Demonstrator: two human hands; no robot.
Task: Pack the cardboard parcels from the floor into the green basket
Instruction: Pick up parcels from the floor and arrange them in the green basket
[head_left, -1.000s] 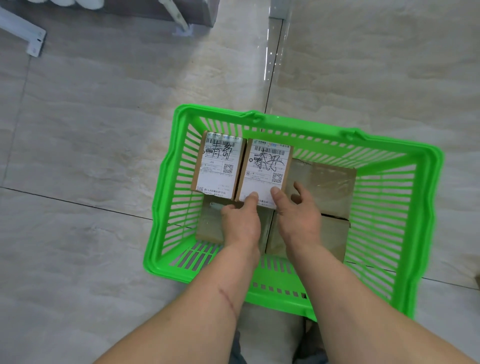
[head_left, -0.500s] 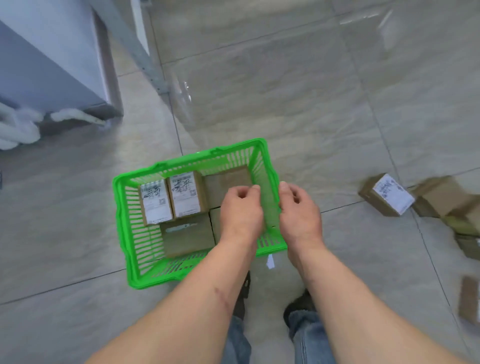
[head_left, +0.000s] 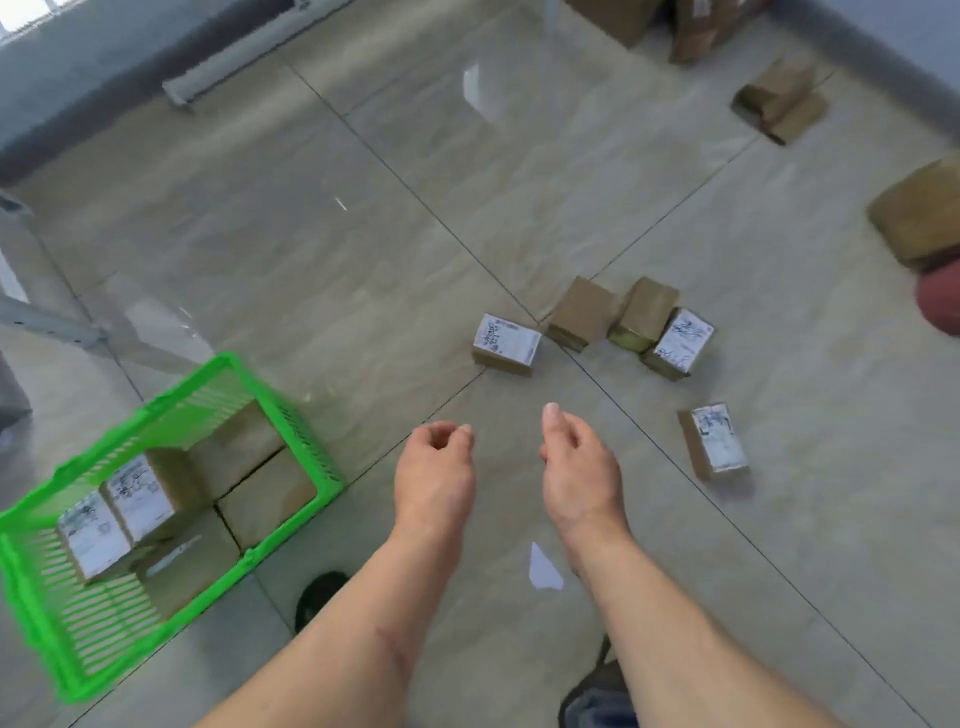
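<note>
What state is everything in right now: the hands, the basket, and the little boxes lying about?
Left hand: empty, fingers loosely curled, above the floor.
Right hand: empty, half open, above the floor.
Green basket: upright on the floor, partly filled.
Parcels in the basket: two on top with labels up, plain ones beneath.
Nearest labelled parcel: on the floor, label up.
Parcel by the right hand: on the floor, label up, untouched.

Both bare forearms reach forward side by side, the left hand loosely curled, the right hand half-open, both empty.
</note>
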